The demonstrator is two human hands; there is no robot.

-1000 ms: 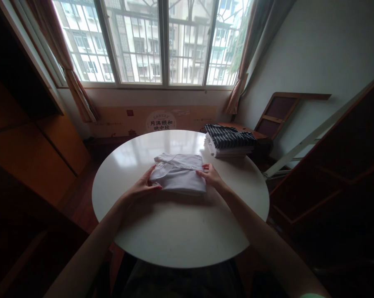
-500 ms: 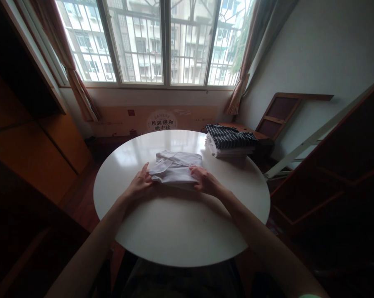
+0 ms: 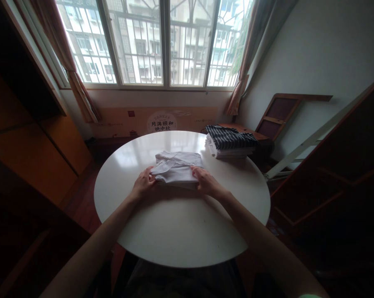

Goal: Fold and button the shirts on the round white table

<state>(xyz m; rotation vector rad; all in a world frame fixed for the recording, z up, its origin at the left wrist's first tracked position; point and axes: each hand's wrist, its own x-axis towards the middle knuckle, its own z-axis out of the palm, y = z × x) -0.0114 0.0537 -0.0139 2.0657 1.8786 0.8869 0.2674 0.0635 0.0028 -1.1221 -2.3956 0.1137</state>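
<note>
A folded white cotton shirt (image 3: 176,171) lies near the middle of the round, glossy white counter (image 3: 180,231), collar end toward the window. The left hand (image 3: 144,184) rests at the shirt's near left corner, fingers curled against the edge of the cloth. The right hand (image 3: 207,183) lies at the near right corner, fingers flat over the fabric. The two hands are apart, one at each side of the bundle. Neither clearly pinches the cloth; whether the fingertips are tucked under the bottom layer cannot be told from this angle.

Judging by the compact rectangle and the hands set at both near corners, the fold looks essentially finished, and the step in hand is squaring or getting a hold on the bundle. Any lift would call for both hands to slide under the bottom layer together and keep the bundle level, so that the layers do not slip open.

At the far right edge of the counter sits a stack of folded garments with a dark striped one on top (image 3: 229,141), well apart from the shirt.
</note>
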